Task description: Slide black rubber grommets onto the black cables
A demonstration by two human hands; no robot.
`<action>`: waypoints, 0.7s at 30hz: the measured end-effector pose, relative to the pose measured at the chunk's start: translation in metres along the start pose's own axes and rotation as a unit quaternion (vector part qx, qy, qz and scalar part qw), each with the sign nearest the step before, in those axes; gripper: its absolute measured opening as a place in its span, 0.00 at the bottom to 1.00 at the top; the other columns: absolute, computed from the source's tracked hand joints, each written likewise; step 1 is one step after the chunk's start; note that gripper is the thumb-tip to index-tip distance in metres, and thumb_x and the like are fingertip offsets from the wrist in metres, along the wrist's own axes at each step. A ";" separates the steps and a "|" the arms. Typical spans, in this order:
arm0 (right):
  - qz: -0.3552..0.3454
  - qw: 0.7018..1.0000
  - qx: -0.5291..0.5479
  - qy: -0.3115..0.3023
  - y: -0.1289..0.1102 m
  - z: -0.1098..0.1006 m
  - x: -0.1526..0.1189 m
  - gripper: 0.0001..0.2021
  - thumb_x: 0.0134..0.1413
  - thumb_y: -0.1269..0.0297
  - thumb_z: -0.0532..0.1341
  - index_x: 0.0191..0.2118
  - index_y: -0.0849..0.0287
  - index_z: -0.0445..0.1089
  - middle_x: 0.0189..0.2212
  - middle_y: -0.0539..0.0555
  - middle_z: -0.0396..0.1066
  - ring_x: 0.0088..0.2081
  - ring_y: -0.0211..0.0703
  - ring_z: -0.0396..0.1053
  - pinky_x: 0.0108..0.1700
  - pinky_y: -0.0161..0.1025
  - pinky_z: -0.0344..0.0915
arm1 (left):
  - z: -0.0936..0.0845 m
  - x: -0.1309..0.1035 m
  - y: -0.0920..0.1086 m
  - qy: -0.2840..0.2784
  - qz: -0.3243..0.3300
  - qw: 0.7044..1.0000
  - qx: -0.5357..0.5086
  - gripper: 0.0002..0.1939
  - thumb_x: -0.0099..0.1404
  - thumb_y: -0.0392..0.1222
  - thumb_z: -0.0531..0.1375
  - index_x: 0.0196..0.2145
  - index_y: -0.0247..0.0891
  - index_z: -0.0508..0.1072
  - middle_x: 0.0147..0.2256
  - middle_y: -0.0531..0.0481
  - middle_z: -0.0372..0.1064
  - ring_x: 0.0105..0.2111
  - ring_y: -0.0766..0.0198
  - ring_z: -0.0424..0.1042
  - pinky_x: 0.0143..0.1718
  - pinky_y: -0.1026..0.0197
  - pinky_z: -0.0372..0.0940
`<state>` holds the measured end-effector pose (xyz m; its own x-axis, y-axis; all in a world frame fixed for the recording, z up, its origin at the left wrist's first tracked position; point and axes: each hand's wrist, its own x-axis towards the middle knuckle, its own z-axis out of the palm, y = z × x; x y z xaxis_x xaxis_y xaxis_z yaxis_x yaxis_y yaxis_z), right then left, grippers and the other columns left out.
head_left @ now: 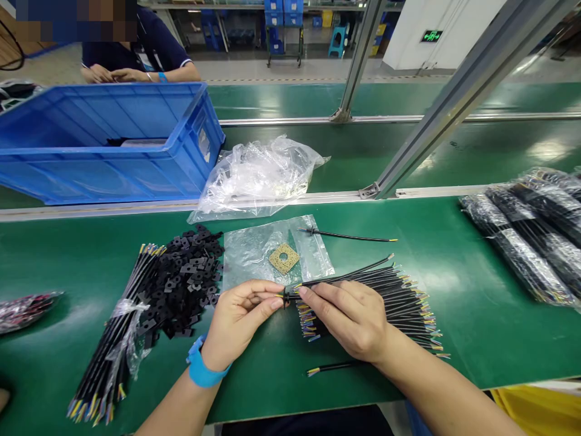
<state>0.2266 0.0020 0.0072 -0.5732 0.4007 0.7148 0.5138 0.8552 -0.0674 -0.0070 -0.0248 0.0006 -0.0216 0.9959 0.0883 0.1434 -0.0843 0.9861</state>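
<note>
My left hand (247, 318), with a blue band at the wrist, pinches a small black clip (285, 297) at the end of a black cable. My right hand (351, 312) grips that cable just right of the clip, over a spread of cut black cables (403, 303) with coloured wire ends. Left of my hands lies a heap of small black clips (188, 284). Beside it is a tied bundle of black cables (113, 339). A single cable with a black piece on it (354, 235) rests behind the spread; another loose cable (333, 367) lies in front.
A clear plastic bag (245, 257) bears a tan square pad (284, 259). Behind are a crumpled clear bag (267, 172), a blue crate (113, 172) and a slanted metal post (436, 121). Wrapped cable bundles (521, 242) lie right. Another person's hands (113, 74) show beyond the crate.
</note>
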 end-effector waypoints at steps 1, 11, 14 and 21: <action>-0.006 1.000 0.001 -0.004 0.000 -0.001 0.000 0.11 0.71 0.74 0.58 0.53 0.68 0.76 0.37 0.58 0.82 0.31 0.41 0.73 0.29 0.41 0.65 | 0.000 0.000 0.000 -0.001 0.003 1.000 -0.001 0.11 0.62 0.50 0.74 0.35 0.40 0.86 0.26 0.49 0.83 0.24 0.58 0.83 0.28 0.65 0.80; 0.028 0.997 0.065 -0.041 -0.005 0.002 0.003 0.09 0.76 0.68 0.58 0.49 0.64 0.76 0.32 0.53 0.80 0.28 0.37 0.73 0.30 0.37 0.69 | -0.009 0.000 -0.002 -0.040 0.177 0.972 0.149 0.05 0.67 0.41 0.70 0.41 0.45 0.86 0.35 0.48 0.85 0.32 0.61 0.84 0.35 0.65 0.79; 0.055 0.992 0.095 -0.057 -0.006 0.002 0.003 0.13 0.78 0.67 0.55 0.45 0.63 0.76 0.28 0.51 0.77 0.27 0.36 0.72 0.31 0.35 0.67 | -0.007 0.001 -0.001 -0.054 0.200 0.968 0.139 0.05 0.68 0.42 0.70 0.41 0.45 0.86 0.33 0.48 0.85 0.31 0.61 0.84 0.35 0.66 0.78; 0.087 0.984 0.138 -0.074 -0.009 0.008 0.000 0.21 0.81 0.62 0.50 0.36 0.60 0.74 0.24 0.49 0.72 0.24 0.34 0.67 0.27 0.34 0.62 | -0.001 0.000 -0.002 -0.069 0.233 0.960 0.139 0.07 0.69 0.44 0.69 0.43 0.45 0.86 0.34 0.47 0.85 0.31 0.62 0.84 0.35 0.66 0.79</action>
<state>0.2169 -0.0027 0.0027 -0.5887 0.5751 0.5680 0.4312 0.8178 -0.3811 -0.0079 -0.0248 -0.0015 0.2363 0.8493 0.4720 0.3647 -0.5278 0.7671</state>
